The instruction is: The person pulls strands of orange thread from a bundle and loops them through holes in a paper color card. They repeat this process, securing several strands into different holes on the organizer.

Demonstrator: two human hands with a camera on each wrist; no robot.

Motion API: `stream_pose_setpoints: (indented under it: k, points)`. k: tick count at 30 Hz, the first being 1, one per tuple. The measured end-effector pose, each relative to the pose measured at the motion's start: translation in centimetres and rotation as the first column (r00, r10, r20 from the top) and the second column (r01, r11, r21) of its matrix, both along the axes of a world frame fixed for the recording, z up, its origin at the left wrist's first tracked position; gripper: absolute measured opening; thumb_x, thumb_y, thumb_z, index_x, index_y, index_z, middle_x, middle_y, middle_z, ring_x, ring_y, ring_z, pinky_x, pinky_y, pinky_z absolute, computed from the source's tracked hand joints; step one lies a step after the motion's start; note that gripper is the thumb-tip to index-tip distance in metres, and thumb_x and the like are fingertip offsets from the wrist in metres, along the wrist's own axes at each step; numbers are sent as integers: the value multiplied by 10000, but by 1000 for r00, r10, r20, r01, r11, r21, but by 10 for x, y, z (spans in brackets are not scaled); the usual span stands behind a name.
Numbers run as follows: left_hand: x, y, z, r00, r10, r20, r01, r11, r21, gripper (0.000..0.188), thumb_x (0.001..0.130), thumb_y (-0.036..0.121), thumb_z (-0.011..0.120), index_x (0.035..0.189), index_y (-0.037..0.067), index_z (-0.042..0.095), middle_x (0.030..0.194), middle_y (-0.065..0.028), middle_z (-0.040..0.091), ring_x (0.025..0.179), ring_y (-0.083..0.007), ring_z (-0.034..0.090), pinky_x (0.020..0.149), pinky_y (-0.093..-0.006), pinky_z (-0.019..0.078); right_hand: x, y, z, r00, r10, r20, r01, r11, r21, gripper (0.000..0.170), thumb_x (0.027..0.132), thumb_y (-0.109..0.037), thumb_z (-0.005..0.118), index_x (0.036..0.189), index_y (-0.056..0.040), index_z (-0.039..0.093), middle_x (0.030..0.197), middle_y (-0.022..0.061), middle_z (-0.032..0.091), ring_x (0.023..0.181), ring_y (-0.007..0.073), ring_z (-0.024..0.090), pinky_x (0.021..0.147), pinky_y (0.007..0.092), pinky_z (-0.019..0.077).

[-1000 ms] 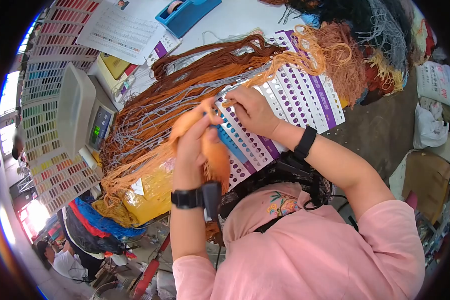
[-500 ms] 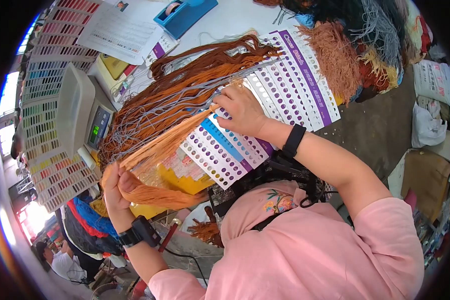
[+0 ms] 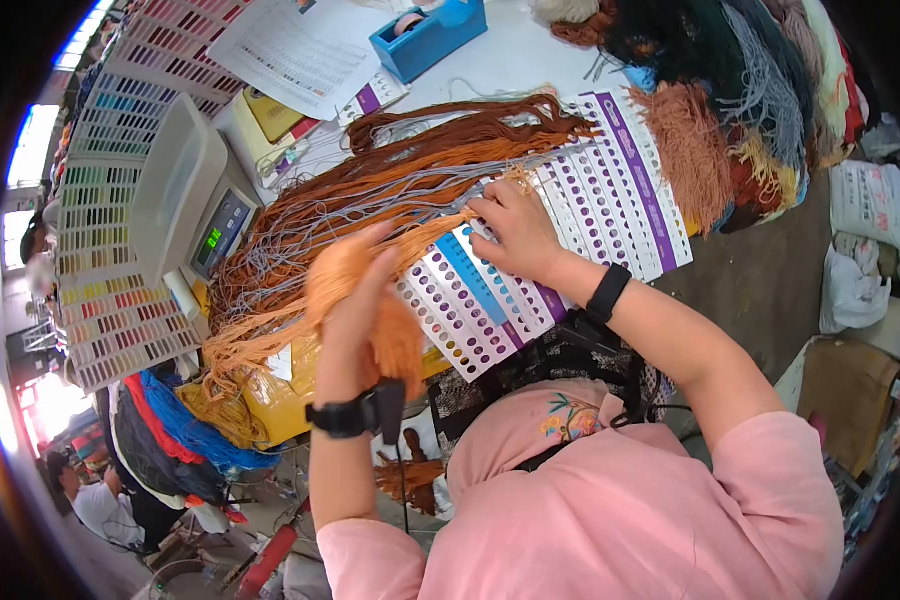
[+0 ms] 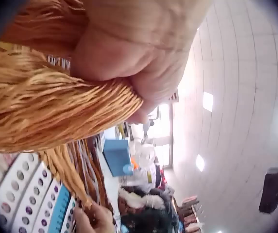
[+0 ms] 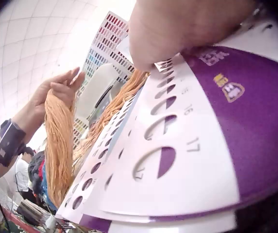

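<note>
In my left hand (image 3: 355, 310) I hold a thick hank of light orange embroidery thread (image 4: 56, 111). The hank hangs down from the hand in the right wrist view. Strands stretch from it toward my right hand (image 3: 520, 228), whose fingers grip their gathered end at the edge of a punched thread card (image 3: 470, 345). The left wrist view shows those fingertips (image 4: 83, 218) close on the strands, right over the card holes. White cards with rows of round holes and purple bands lie beneath the right hand. Brown, rust and grey threads (image 3: 370, 180) spread beside the strands.
A scale (image 3: 220, 235) with a pale tray stands at the left, before a colour chart (image 3: 110, 215). A blue tape dispenser (image 3: 430, 40) and printed sheets (image 3: 295, 55) lie at the back. Thread bundles (image 3: 685, 140) pile up at the right. A seated person (image 3: 110, 510) is far left.
My left hand drew the strands out far to the left, then came back in and up with the hank around it. The right hand has stayed at the card's edge.
</note>
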State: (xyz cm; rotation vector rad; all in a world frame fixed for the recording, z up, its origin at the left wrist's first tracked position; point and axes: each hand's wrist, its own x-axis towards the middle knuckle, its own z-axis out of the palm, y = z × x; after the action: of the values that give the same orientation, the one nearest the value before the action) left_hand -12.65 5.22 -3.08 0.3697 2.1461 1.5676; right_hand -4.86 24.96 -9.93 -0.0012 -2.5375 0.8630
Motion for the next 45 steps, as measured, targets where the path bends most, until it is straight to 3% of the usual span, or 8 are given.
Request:
stream_pose_setpoints:
  k: [4,7,12,18,25,26,34,45]
  points:
    - [-7,47,-37,681,-365,-634,139,916,-377,231,781,220,549,952,67,578,803,-70,587,698,-202,549,633,-309,440,-1,1,2,1000,-1,1,1,999,-37,302,617,-209,601,865,-42,556,834,91,457,781,249,465,662,346,358]
    - [-8,57,-29,839,-479,-259,248,759,-602,241,763,217,587,924,38,566,805,-88,578,778,-229,539,710,-305,420,-3,2,-1,1000,-8,20,9,998,-60,304,610,-208,606,861,-43,556,835,90,457,788,247,465,675,344,353]
    - [-22,-17,-9,969,124,212,-97,986,-134,228,755,274,612,885,89,579,731,28,545,611,-67,485,521,-209,404,-2,1,0,999,-29,46,31,998,-51,297,605,-195,607,858,-48,557,848,86,459,795,237,464,687,336,348]
    - [-40,-177,29,417,856,305,-903,429,30,183,800,256,540,810,75,519,651,-9,504,511,-113,483,453,-247,430,-1,1,0,998,-24,62,29,997,-71,290,625,-203,588,874,-58,552,867,76,448,816,223,447,712,330,327]
    - [6,-33,24,704,345,621,-544,824,158,99,803,134,527,838,42,535,632,31,486,464,-17,389,400,-148,303,-3,2,-1,1000,-20,14,21,996,-87,302,588,-184,607,854,-51,550,873,92,481,804,247,477,676,348,362]
    - [-3,-26,-1,673,-12,739,-371,860,351,123,785,148,552,828,33,556,653,16,512,509,-33,426,448,-151,333,-3,2,0,1000,-29,-10,28,997,-77,298,585,-191,608,839,-47,550,863,94,487,795,249,483,658,346,371]
    - [5,79,-35,918,0,397,42,994,-98,140,759,181,609,732,47,578,552,32,475,468,-55,397,424,-181,304,-5,3,1,998,-46,-30,41,987,-157,304,574,-173,618,842,-46,548,867,99,487,780,259,494,663,341,379]
    - [1,73,-43,870,35,491,-32,999,-14,138,760,181,580,734,46,576,581,16,493,491,-65,417,457,-187,330,-6,7,-3,999,-39,-21,31,947,-321,265,591,-152,602,825,-36,559,849,97,511,769,264,507,658,337,394]
